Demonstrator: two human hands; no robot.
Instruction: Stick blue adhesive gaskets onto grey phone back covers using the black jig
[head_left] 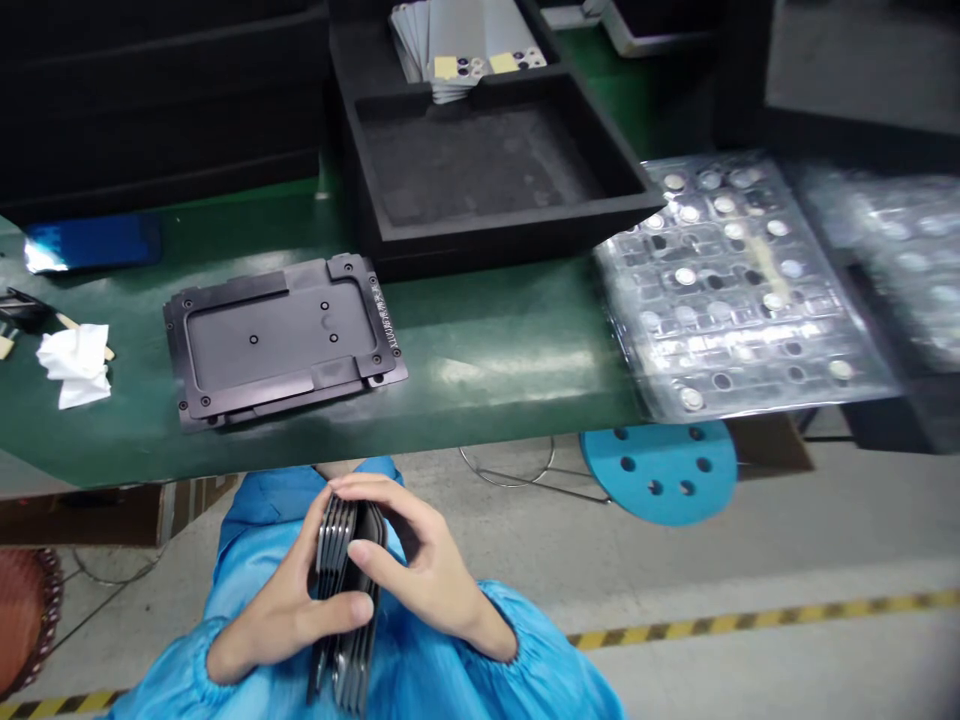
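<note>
The left hand (289,612) and right hand (431,565) wrap opposite sides of a stack of thin dark plates (335,545), off the tabletop's (480,385) near edge, thumbs across the side facing the person, probably to stop the plates fanning apart. A black fixture (281,340) lies flat beside that edge, recess upward, presumably for easy access.

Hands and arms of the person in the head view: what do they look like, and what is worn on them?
The left hand and right hand are bare, with no gloves, rings or watch visible. The left sleeve and right sleeve are bright blue, loose and slightly shiny, gathered at the wrists.
</note>
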